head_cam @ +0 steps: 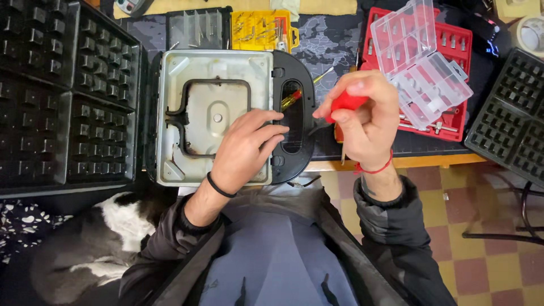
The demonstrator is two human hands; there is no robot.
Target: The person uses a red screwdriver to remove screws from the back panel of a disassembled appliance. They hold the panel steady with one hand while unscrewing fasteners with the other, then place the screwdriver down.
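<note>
While the left hand [245, 148] lies flat, fingers released and spread, on the bare metal base of the opened waffle maker [215, 116], it appears to steady the unit against the counter edge [396, 162]. Right hand [362, 116] is clenched around the red handle of a screwdriver [347, 103]; the shaft runs down and left toward the black handle end of the appliance, tip hidden behind the fingers, so contact with a screw cannot be confirmed. Held upright in a fist grip, probably for downward pressure.

Waffle maker sits directly in front of the person, near edge at the counter edge, heating element loop [211, 116] exposed. A second screwdriver with yellow and red handle [291, 100] rests in the slot of the black handle, kept within reach.

Removed black waffle plates [68, 96] lie to the left; another black plate [507, 124] lies far right, both set clear of the working area.

Containers: yellow parts box [266, 29] at the top centre, holding small metal bits; a clear lidded tray [197, 27] beside it on the left. Red tool case [447, 68] to the right, with a clear plastic compartment organiser [422, 59] lying open and tilted across it.

A black and white animal [96, 243] lies beside the person, lower left.
</note>
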